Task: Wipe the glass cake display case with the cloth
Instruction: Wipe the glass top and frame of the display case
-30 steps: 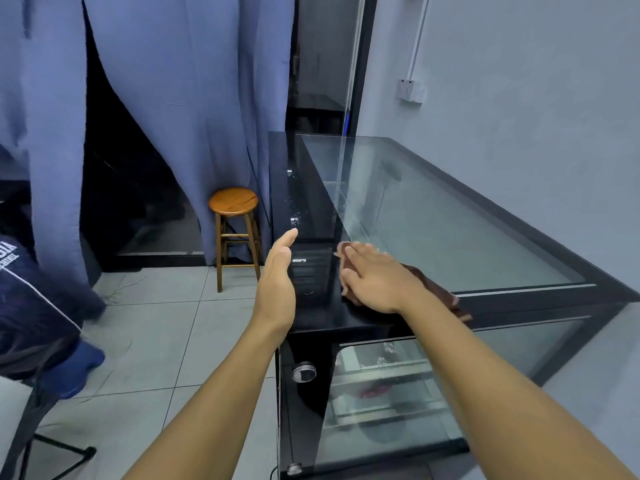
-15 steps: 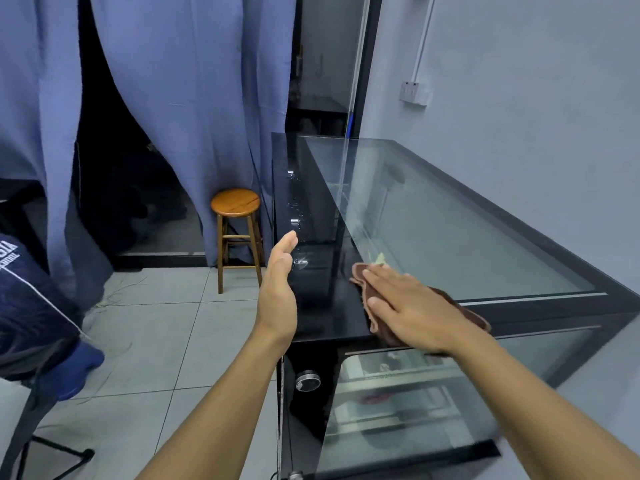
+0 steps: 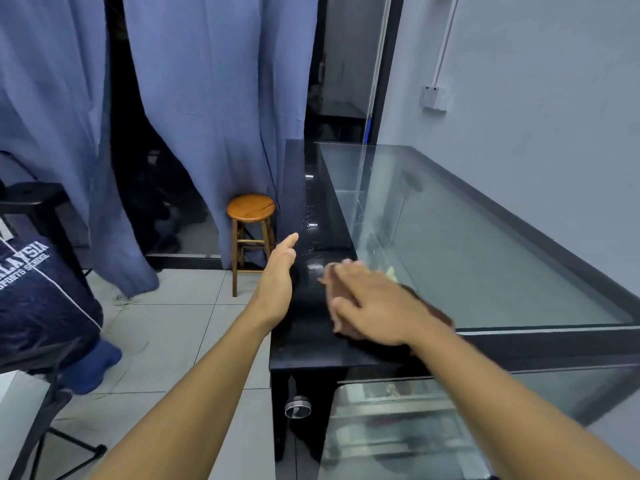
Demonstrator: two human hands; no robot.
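Blue curtains (image 3: 214, 98) behind glass case (image 3: 485, 265). Right hand (image 3: 377, 306) flat, open grip, pressing brown cloth (image 3: 440, 317) on case's black top. Left hand (image 3: 277, 278) open beside case.

The room is lit evenly and rather cool, with soft shadows, and the gap between the curtains (image 3: 221, 98) in the upper left stays very dark. Small white glare spots sit on the black top of the display case (image 3: 311, 237), and its glass shows pale reflections. The right hand (image 3: 374, 306) is smeared by motion blur, and straight lines bend near the frame edges.
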